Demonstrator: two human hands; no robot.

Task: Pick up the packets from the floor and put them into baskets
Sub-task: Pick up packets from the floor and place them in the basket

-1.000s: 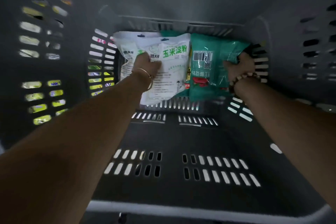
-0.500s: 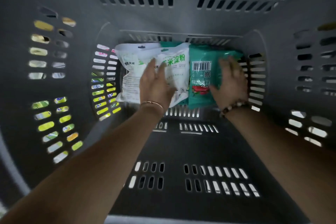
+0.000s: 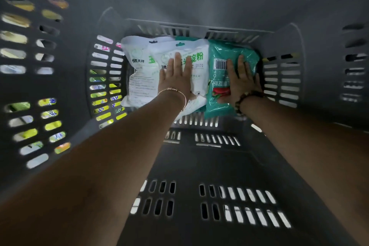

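While flat hands [image 3: 175,80] [image 3: 242,83] press, packets [image 3: 139,78] lie beneath.

Overall light: dim inside the grey basket [image 3: 179,6]; its walls and floor read dark.
Light source: brighter light from outside shows through the slots [image 3: 97,79] in the left wall and glows white through the floor slots near the bottom edge.
Brightest spot: the white packets [image 3: 139,78] at the far end, large lettering legible.
Glare: faint sheen on the teal packet [image 3: 219,50].
Blur: outer left-wall slots smeared; forearms soft.
Distortion: wide-angle bowing of the walls towards the corners.
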